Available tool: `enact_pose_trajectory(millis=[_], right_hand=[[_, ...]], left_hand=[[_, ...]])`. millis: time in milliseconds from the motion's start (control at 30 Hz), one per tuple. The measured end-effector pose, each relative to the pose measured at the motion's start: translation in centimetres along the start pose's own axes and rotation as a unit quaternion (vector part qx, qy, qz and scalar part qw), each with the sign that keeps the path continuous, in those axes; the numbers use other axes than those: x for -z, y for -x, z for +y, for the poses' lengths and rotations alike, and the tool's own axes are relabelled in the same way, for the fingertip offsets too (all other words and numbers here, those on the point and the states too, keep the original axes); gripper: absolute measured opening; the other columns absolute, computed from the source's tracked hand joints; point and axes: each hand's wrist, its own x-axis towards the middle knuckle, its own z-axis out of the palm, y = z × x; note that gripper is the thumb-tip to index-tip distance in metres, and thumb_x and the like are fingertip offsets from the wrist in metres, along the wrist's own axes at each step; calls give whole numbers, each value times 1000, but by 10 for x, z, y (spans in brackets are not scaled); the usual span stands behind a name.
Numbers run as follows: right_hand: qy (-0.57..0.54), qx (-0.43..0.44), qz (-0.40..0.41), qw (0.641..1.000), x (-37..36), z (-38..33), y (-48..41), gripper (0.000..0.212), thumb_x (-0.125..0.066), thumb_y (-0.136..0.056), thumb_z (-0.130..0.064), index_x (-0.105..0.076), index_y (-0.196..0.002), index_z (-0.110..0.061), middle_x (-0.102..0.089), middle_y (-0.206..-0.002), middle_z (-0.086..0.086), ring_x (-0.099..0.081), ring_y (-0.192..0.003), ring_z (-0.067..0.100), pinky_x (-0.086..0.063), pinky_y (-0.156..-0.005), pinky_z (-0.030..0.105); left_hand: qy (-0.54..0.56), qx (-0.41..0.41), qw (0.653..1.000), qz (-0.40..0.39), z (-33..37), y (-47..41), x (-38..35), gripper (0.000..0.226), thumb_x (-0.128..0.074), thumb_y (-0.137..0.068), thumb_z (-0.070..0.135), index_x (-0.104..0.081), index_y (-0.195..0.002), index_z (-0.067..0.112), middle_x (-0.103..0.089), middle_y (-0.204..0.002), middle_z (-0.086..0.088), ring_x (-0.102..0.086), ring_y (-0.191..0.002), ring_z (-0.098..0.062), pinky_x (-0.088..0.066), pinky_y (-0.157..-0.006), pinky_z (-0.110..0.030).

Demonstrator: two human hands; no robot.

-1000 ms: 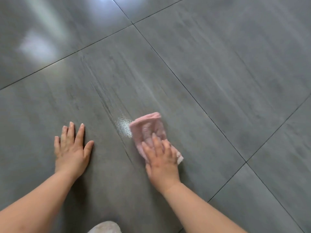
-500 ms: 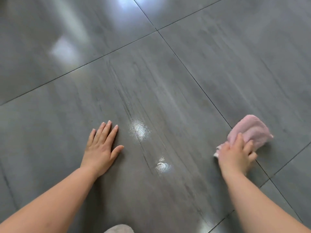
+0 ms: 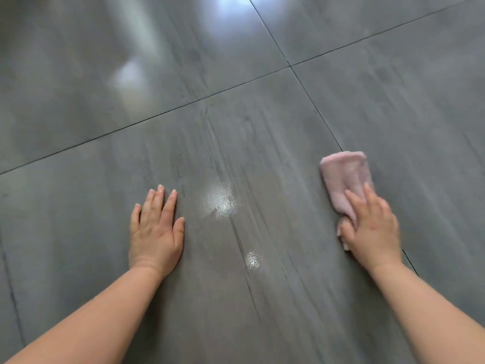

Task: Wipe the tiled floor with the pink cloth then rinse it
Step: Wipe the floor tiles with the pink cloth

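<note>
1. Grey tiled floor [image 3: 78, 232], glossy, dark grout lines crossing at the far right; pale light reflections toward the far edge.
2. Left hand [image 3: 154, 232] flat on the tile, palm down, fingers stretched out and close together, holding nothing.
3. Between the hands: a shiny wet patch [image 3: 220, 203], a smaller wet spot [image 3: 252, 260] nearer the person, faint streaks running through both.
4. Right hand [image 3: 372, 229] pressed palm down on the near end of the pink cloth [image 3: 346, 177], fingers spread over it. Cloth folded, lying on the floor across a grout line, well apart from the wet patch.
</note>
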Motion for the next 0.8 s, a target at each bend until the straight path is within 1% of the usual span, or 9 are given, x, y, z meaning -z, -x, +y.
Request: enact_pose_trajectory(millis=[100, 200, 267, 367, 500, 567, 667, 733, 800], right_hand=[[-37, -173, -18, 984, 17, 27, -38, 83, -24, -64, -48, -43, -134, -7, -33, -146, 24, -32, -129, 45, -24, -105, 43], [-71, -237, 11, 969, 11, -7, -56, 66, -34, -75, -34, -39, -135, -7, -29, -148, 20, -27, -132, 40, -15, -103, 35], [-52, -180, 9, 982, -3, -52, -54, 61, -28, -76, -26, -45, -131, -5, -40, -141, 24, -37, -125, 42, -23, -100, 38], [-50, 14, 19, 998, -21, -129, -26, 59, -31, -58, -27, -54, -112, -17, -61, -119, 17, -48, -102, 34, -43, -83, 39], [-76, 165, 11, 983, -32, -177, 30, 50, -35, -58, -29, -44, -107, -30, -39, -128, -1, -38, -105, 25, -27, -88, 36], [-59, 185, 1, 981, -33, -162, 36, 51, -36, -58, -30, -44, -109, -32, -44, -129, -2, -39, -105, 23, -27, -88, 34], [-34, 164, 0, 986, -24, -99, 35, 49, -37, -60, -29, -46, -109, -30, -63, -123, 6, -40, -105, 23, -33, -88, 36], [-14, 88, -4, 996, -15, -33, 43, 49, -36, -62, -27, -45, -110, -24, -64, -120, 16, -39, -105, 26, -49, -82, 40], [-16, -44, -28, 999, -2, 36, 56, 52, -30, -66, -29, -43, -116, -20, -57, -126, 25, -41, -111, 32, -48, -85, 51]], left_hand=[[-14, -6, 1000, -24, -3, 0, 0, 56, -30, -79, 30, -50, -123, 1, -52, -130, -27, -49, -120, -44, 15, -107, -11], [-13, -3, 999, -37, -3, -1, 1, 54, -32, -79, 29, -50, -122, 3, -54, -128, -26, -46, -124, -36, 15, -109, -13], [-2, -9, 999, -41, -3, -1, 2, 52, -33, -79, 29, -48, -122, 4, -55, -128, -26, -33, -124, -27, 13, -110, -13], [15, -10, 1000, -25, -5, -1, 3, 51, -33, -79, 27, -46, -122, 3, -55, -126, -26, -28, -121, -23, 11, -110, -13], [14, 2, 1000, -15, -4, 1, 1, 55, -30, -78, 28, -49, -122, 0, -52, -130, -26, -39, -127, -33, 13, -108, -9], [23, 15, 1000, 1, -3, 2, 1, 62, -25, -78, 34, -48, -125, 1, -46, -136, -25, -41, -129, -38, 18, -105, -6], [25, 14, 999, 17, 2, 4, 1, 76, -13, -73, 44, -39, -133, 5, -33, -147, -19, -28, -138, -32, 15, -108, -11], [19, 17, 1000, 2, 5, 5, 4, 83, -8, -69, 48, -33, -137, 7, -25, -151, -16, -20, -141, -29, 4, -112, -24], [10, 7, 1000, -19, 11, 7, 4, 83, -8, -70, 48, -30, -138, 7, -21, -152, -15, -15, -142, -28, 1, -113, -31]])
